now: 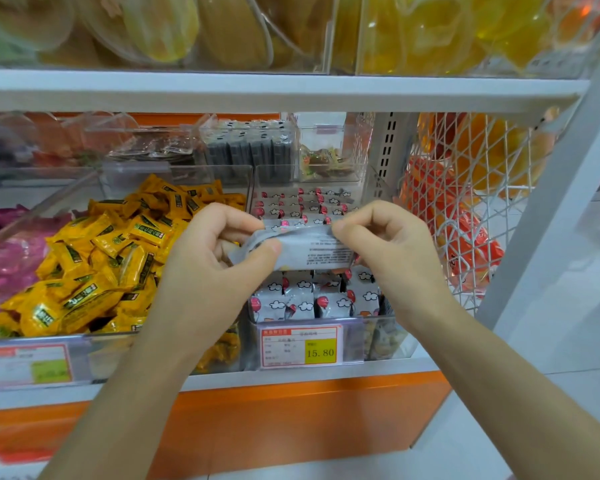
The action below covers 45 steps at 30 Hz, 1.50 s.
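A grey packet [312,249] is held above the bin [388,336] of matching packs [314,301], its printed back turned up. Its left end is pinched by the curled fingers and thumb of the left hand [219,251], its right end by those of the right hand [385,247]. Yellow packs [108,265] are heaped in the bin alongside.

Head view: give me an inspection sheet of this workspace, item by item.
Surface: white shelf carrying clear bins.
Job's things: grey packet, printed back showing, held above the bin of cloud-print packets.
Clutter: yellow packets heaped in the bin to the left; price tag reading 15.80.
Hands: left hand and right hand each pinch one end of the grey packet.
Cables: nothing seen.
Surroundings: upper shelf with yellow goods; wire mesh basket with orange packs at right.
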Available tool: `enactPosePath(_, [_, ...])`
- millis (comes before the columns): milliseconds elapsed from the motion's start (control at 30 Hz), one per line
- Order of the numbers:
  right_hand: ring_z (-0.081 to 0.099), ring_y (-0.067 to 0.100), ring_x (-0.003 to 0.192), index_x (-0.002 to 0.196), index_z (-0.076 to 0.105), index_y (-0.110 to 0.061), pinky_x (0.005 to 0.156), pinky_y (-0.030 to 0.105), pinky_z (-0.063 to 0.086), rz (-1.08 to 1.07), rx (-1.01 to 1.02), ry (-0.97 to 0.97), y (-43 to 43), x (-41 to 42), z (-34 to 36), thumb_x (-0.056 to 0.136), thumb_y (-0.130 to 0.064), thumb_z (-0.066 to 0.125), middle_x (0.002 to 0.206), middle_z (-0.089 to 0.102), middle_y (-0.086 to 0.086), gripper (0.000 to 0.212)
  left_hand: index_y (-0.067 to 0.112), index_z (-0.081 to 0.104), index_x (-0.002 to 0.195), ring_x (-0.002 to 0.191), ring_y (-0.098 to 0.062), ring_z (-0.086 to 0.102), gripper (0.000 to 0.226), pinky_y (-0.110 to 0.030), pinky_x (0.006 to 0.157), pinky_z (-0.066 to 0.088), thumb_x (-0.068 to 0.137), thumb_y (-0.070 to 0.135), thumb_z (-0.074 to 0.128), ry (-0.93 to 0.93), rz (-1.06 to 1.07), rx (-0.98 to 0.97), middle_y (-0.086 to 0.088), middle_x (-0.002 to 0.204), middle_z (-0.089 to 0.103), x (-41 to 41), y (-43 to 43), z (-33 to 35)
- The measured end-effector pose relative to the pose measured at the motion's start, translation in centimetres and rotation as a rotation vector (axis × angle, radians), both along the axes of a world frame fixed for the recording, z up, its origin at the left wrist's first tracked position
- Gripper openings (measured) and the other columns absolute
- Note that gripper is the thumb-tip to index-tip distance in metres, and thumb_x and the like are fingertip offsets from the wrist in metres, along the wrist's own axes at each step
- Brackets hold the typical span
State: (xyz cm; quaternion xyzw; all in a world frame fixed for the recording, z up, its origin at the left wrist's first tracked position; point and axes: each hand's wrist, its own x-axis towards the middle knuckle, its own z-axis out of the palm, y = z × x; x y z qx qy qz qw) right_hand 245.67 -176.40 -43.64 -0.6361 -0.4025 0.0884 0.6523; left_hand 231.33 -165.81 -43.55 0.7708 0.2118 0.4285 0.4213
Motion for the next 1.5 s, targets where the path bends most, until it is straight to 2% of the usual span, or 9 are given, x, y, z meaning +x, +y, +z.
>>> enactPosePath(200, [0.051,0.0,0.061,0.068,0.063,-0.011,0.061,0.013,0.043,-0.005,-0.005,-0.091,-0.1,-0.6,0.1,0.081,-0.015,0.068,0.068,0.061,-0.003,0.014,0.023,0.051,0.073,0.06,-0.012,0.051,0.011,-0.032,0.055,0.045,0.071,0.031,0.058,0.055,0.048,-0.016,0.001,0.069,0.053,0.1,-0.3,-0.2])
enactPosePath(667, [0.055,0.001,0.062,0.067,0.064,-0.014,0.061,0.015,0.047,0.006,0.002,-0.063,-0.2,-0.5,0.4,0.081,-0.013,0.069,0.066,0.062,-0.011,0.015,0.017,0.058,0.07,0.043,-0.002,0.054,0.018,-0.012,0.041,0.042,0.084,0.028,0.06,0.036,0.022,-0.094,0.009,0.056,0.063,-0.5,0.8,0.0])
enactPosePath(767, [0.056,-0.005,0.06,0.068,0.064,-0.011,0.056,0.008,0.044,-0.033,0.01,-0.021,-0.1,-0.2,0.4,0.083,-0.013,0.067,0.063,0.061,-0.018,0.016,0.025,0.062,0.081,0.054,0.002,0.058,0.011,-0.008,0.046,0.043,0.081,0.035,0.058,0.037,-0.009,-0.049,0.01,0.064,0.064,-0.3,0.4,0.1])
enactPosePath(900, [0.061,0.006,0.057,0.071,0.063,-0.005,0.051,0.019,0.052,-0.036,0.026,0.152,0.0,0.2,0.1,0.086,-0.014,0.064,0.064,0.065,-0.004,0.019,0.033,0.057,0.114,0.075,-0.004,0.063,0.05,-0.017,0.061,0.054,0.068,0.051,0.06,0.156,0.0,0.072,0.017,0.093,0.062,0.0,-0.2,-0.2])
enactPosePath(1100, [0.07,0.019,0.091,0.114,0.064,-0.012,0.084,0.031,0.055,0.244,0.053,0.338,-0.2,0.8,0.0,0.084,-0.011,0.065,0.106,0.07,0.009,0.03,0.031,0.053,0.126,0.092,-0.004,0.046,0.042,-0.011,0.071,0.037,0.088,0.043,0.041,0.2,0.193,0.355,0.014,0.102,0.06,0.5,0.1,-0.5])
enactPosePath(1200, [0.07,0.017,0.088,0.114,0.061,-0.02,0.081,0.027,0.055,0.225,0.054,0.232,-0.1,0.9,-0.1,0.082,-0.003,0.066,0.106,0.072,0.004,0.036,0.031,0.057,0.12,0.094,-0.007,0.037,0.046,-0.017,0.067,0.026,0.088,0.051,0.03,0.219,0.253,0.412,0.012,0.096,0.06,0.8,0.3,-0.5])
enactPosePath(1267, [0.068,0.014,0.074,0.103,0.067,-0.018,0.07,0.025,0.055,0.151,0.04,0.15,0.0,0.9,0.1,0.086,-0.006,0.063,0.095,0.074,-0.001,0.021,0.024,0.059,0.121,0.108,-0.016,0.041,0.054,-0.016,0.083,0.021,0.087,0.053,0.028,0.281,0.269,0.469,0.005,0.112,0.062,1.2,0.4,-0.6])
enactPosePath(1367, [0.065,0.014,0.07,0.093,0.07,-0.014,0.066,0.028,0.056,0.03,0.056,0.089,0.2,1.7,0.3,0.088,-0.01,0.062,0.087,0.073,0.001,0.011,0.019,0.052,0.131,0.133,-0.019,0.022,0.057,-0.034,0.107,0.016,0.089,0.052,0.034,0.454,0.277,0.487,0.001,0.145,0.039,2.0,0.9,-1.1])
enactPosePath(1500, [0.066,0.011,0.08,0.099,0.068,-0.014,0.068,0.025,0.055,-0.128,-0.034,-0.125,0.9,2.9,0.9,0.087,-0.015,0.063,0.091,0.069,0.0,0.013,0.024,0.038,0.14,0.141,-0.009,0.0,0.058,-0.041,0.113,0.007,0.089,0.051,0.042,0.607,0.216,0.511,0.006,0.156,0.012,2.7,1.7,-2.1])
